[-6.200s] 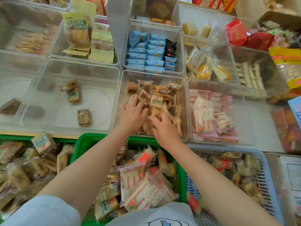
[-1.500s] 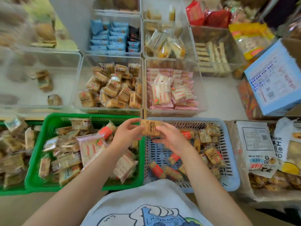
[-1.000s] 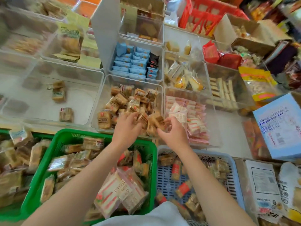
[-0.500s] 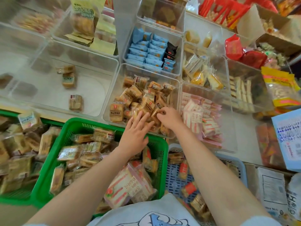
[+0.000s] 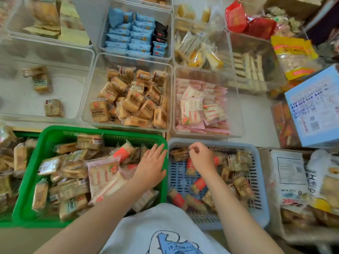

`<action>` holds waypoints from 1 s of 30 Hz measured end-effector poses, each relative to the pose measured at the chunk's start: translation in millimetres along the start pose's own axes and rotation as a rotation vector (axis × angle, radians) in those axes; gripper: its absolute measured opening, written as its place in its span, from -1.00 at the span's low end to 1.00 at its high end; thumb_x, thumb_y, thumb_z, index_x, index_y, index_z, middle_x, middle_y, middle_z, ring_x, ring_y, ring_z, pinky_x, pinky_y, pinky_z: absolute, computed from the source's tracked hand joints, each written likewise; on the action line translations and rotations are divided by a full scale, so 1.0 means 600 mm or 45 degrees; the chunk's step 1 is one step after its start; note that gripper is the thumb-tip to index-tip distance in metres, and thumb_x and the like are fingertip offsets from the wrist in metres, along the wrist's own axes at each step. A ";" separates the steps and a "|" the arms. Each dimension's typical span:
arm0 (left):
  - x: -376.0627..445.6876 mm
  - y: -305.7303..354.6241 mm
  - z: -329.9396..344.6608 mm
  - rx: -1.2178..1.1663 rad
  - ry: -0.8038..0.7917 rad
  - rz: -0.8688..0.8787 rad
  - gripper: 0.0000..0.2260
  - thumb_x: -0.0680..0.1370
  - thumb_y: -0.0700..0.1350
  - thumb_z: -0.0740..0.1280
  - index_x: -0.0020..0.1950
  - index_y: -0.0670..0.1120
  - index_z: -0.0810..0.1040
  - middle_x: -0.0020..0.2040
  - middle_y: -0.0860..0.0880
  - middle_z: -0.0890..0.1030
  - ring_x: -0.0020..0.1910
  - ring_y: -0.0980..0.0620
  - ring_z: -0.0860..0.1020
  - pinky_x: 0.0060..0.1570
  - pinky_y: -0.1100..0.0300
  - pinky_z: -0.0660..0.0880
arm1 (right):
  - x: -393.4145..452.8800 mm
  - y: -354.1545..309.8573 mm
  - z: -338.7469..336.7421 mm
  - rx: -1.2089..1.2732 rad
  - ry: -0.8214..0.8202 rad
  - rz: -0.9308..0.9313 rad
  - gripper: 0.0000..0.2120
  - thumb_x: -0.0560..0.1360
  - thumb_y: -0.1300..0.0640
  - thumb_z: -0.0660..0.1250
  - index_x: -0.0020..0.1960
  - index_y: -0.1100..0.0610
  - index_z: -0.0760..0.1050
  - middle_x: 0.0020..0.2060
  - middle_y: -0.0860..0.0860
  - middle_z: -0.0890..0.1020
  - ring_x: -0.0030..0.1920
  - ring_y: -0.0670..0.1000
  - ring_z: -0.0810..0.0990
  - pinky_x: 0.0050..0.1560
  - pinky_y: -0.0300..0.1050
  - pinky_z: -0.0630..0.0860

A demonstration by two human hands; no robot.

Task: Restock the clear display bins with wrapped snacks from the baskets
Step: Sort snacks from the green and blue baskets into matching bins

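Drawn back from the clear bin (image 5: 126, 99) to the baskets. Left hand (image 5: 151, 167) spread flat on the green basket (image 5: 55, 131) rim; right hand (image 5: 200, 159) pinching a brown wrapped snack (image 5: 178, 153) in the blue basket (image 5: 256, 180). Picking step; next, lifting it into the brown-snack bin.

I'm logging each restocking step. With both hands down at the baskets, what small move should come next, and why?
Probably close the right hand on the brown wrapped snack at the blue basket's far edge and lift it. Its fingertips hover curled there, apparently empty, while the left hand lies flat on the green basket's rim.
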State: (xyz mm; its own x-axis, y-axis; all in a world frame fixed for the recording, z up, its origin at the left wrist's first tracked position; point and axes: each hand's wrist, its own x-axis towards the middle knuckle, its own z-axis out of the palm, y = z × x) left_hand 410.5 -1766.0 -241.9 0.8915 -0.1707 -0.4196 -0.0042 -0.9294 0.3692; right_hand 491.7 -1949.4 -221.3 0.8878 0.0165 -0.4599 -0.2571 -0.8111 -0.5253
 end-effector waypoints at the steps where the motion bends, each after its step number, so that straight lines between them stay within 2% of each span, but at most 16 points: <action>1: 0.003 0.005 0.012 0.035 -0.058 -0.017 -0.33 0.66 0.10 0.19 0.65 -0.09 -0.07 0.65 -0.05 -0.14 0.62 -0.08 -0.15 0.56 -0.03 -0.08 | 0.005 0.023 0.007 -0.046 -0.078 0.037 -0.85 0.64 0.14 0.21 0.13 0.02 0.54 -0.01 0.04 0.64 -0.18 0.12 0.61 -0.12 0.07 0.57; 4: 0.006 0.012 0.037 0.060 -0.123 -0.086 -0.24 0.64 0.15 0.21 0.64 -0.08 -0.17 0.64 -0.04 -0.19 0.62 -0.09 -0.18 0.56 -0.06 -0.06 | 0.028 0.072 0.031 -0.167 -0.258 0.025 -0.65 0.65 0.15 0.23 0.42 0.02 0.43 0.21 0.10 0.57 -0.14 0.05 0.56 -0.11 0.03 0.56; 6: 0.007 0.011 0.047 0.064 -0.117 -0.116 -0.23 0.64 0.16 0.21 0.64 -0.07 -0.19 0.65 -0.04 -0.16 0.62 -0.09 -0.17 0.57 -0.09 -0.03 | 0.048 0.088 0.049 -0.209 -0.327 0.004 -0.49 0.64 0.13 0.25 0.55 -0.07 0.26 0.35 0.15 0.49 -0.13 0.06 0.57 -0.22 -0.02 0.56; 8: 0.009 0.010 0.050 0.057 -0.114 -0.134 -0.25 0.64 0.15 0.20 0.64 -0.06 -0.17 0.65 -0.03 -0.11 0.62 -0.08 -0.16 0.57 -0.12 0.01 | 0.068 0.097 0.073 -0.206 -0.411 0.076 -0.39 0.64 0.10 0.26 0.60 -0.17 0.11 0.46 0.21 0.36 -0.18 0.07 0.55 -0.37 -0.14 0.43; 10: 0.011 0.013 0.050 0.050 -0.122 -0.157 -0.26 0.64 0.12 0.20 0.65 -0.06 -0.16 0.65 -0.02 -0.11 0.62 -0.07 -0.17 0.56 -0.13 0.02 | 0.078 0.099 0.093 -0.155 -0.467 0.147 -0.36 0.63 0.09 0.26 0.60 -0.21 0.06 0.51 0.23 0.30 -0.17 0.08 0.54 -0.33 -0.21 0.42; 12: 0.013 0.019 0.050 0.023 -0.138 -0.187 -0.26 0.64 0.12 0.21 0.64 -0.07 -0.17 0.65 -0.02 -0.12 0.62 -0.05 -0.19 0.57 -0.13 0.00 | 0.080 0.099 0.110 -0.051 -0.413 0.136 -0.36 0.62 0.10 0.28 0.60 -0.16 0.09 0.38 0.16 0.44 -0.06 0.09 0.53 -0.15 -0.14 0.45; 14: 0.013 0.024 0.052 -0.005 -0.139 -0.212 -0.24 0.64 0.11 0.22 0.64 -0.08 -0.19 0.65 -0.02 -0.14 0.61 -0.05 -0.20 0.57 -0.10 -0.05 | 0.077 0.099 0.124 0.101 -0.327 0.135 -0.42 0.61 0.13 0.29 0.56 -0.07 0.17 0.20 0.08 0.49 -0.05 0.06 0.51 -0.09 -0.11 0.46; 16: 0.011 0.028 0.054 -0.032 -0.148 -0.226 -0.23 0.64 0.10 0.23 0.64 -0.08 -0.21 0.65 -0.02 -0.14 0.61 -0.04 -0.21 0.56 -0.08 -0.09 | 0.076 0.098 0.140 0.333 -0.240 0.215 -0.54 0.59 0.13 0.30 0.46 -0.04 0.30 0.17 0.02 0.52 -0.02 0.04 0.53 -0.01 -0.03 0.56; 18: 0.008 0.031 0.054 -0.056 -0.140 -0.238 -0.22 0.63 0.08 0.24 0.64 -0.08 -0.22 0.65 -0.02 -0.12 0.61 -0.04 -0.20 0.56 -0.07 -0.08 | 0.074 0.093 0.154 0.649 -0.151 0.381 -0.70 0.58 0.15 0.30 0.29 -0.02 0.42 0.17 0.05 0.56 0.05 0.06 0.57 0.07 0.10 0.63; 21: 0.007 0.038 0.052 -0.127 -0.119 -0.256 -0.21 0.63 0.05 0.27 0.64 -0.08 -0.21 0.65 -0.02 -0.09 0.62 -0.04 -0.18 0.56 -0.03 -0.03 | 0.068 0.085 0.160 1.086 -0.072 0.593 -0.85 0.60 0.19 0.27 0.06 -0.04 0.50 0.12 0.08 0.61 0.10 0.10 0.62 0.06 0.12 0.64; 24: 0.010 0.039 0.044 -0.195 -0.147 -0.274 -0.22 0.62 0.04 0.28 0.64 -0.07 -0.18 0.65 -0.01 -0.07 0.62 -0.03 -0.17 0.55 -0.04 0.03 | 0.059 0.087 0.148 1.213 -0.008 0.618 -0.86 0.61 0.16 0.26 0.00 -0.06 0.52 0.11 0.09 0.65 0.11 0.14 0.65 -0.02 0.05 0.64; 27: 0.012 0.033 0.023 -0.343 -0.167 -0.303 -0.30 0.63 0.06 0.26 0.65 -0.06 -0.04 0.65 -0.03 0.00 0.62 -0.03 -0.12 0.55 -0.05 0.06 | 0.040 0.088 0.111 1.360 -0.095 0.593 -0.94 0.62 0.14 0.27 0.05 0.01 0.50 0.06 0.13 0.64 0.04 0.16 0.65 -0.14 -0.01 0.58; 29: 0.009 0.036 0.003 -0.492 -0.078 -0.326 -0.39 0.64 0.06 0.27 0.62 -0.06 0.13 0.62 -0.06 0.12 0.61 -0.05 0.02 0.53 0.00 0.07 | 0.021 0.083 0.074 1.510 -0.296 0.553 -0.93 0.65 0.11 0.27 0.12 0.07 0.47 -0.02 0.15 0.58 -0.09 0.13 0.60 -0.16 -0.03 0.53; 30: 0.007 0.039 -0.010 -0.609 -0.019 -0.352 -0.44 0.64 0.06 0.28 0.59 -0.04 0.21 0.59 -0.04 0.21 0.58 -0.04 0.13 0.50 0.02 0.14 | 0.010 0.080 0.054 1.582 -0.433 0.517 -0.87 0.65 0.08 0.27 0.16 0.10 0.46 -0.03 0.14 0.56 -0.13 0.10 0.57 -0.16 -0.03 0.51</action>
State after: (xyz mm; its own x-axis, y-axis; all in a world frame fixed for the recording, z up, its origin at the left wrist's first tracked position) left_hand 416.9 -1786.9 -230.3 0.8238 0.0508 -0.5645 0.4384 -0.6884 0.5778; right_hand 472.4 -1969.4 -272.4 0.5759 0.1937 -0.7942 -0.8102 0.2648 -0.5229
